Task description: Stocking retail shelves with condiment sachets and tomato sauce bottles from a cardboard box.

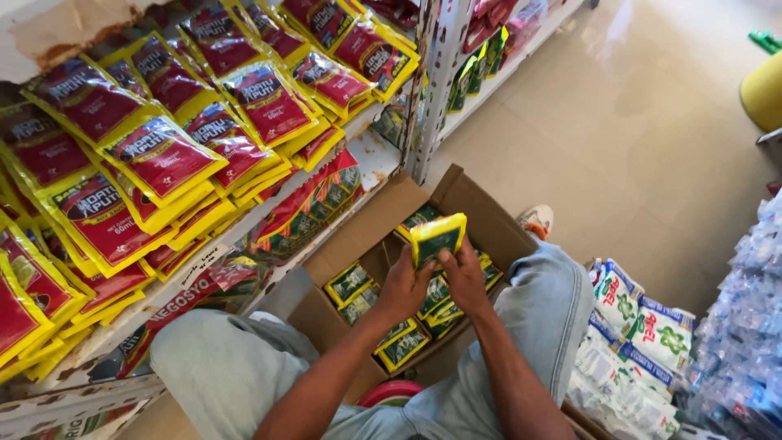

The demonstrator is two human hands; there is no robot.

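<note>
Both hands meet over an open cardboard box that sits on the floor between the person's knees. The left hand and the right hand are closed together on a small stack of yellow-edged green sachets, held upright above the box with its top edge tilted toward 1 o'clock. The left hand grips the stack from 7 o'clock, the right from 5 o'clock; fingers of each wrap its lower half, and the two hands touch one another.

Inside the box, more green sachets of the same kind lie in loose rows, at 8 o'clock and at 6 o'clock from the held stack. One further sachet stands against the far box wall at 11 o'clock from the stack.

At 10 o'clock from the hands, a white shelf carries overlapping rows of red and yellow pouches, stacked deep and filling the upper left of the view. Beneath that shelf, darker packets are wedged in; their kind cannot be told.

At 4 o'clock from the hands, white packets with green and red print are piled on the floor just beside the person's right knee. Clear plastic bundles lie beyond them at the right edge. The tiled floor spreads out at 2 o'clock.
</note>
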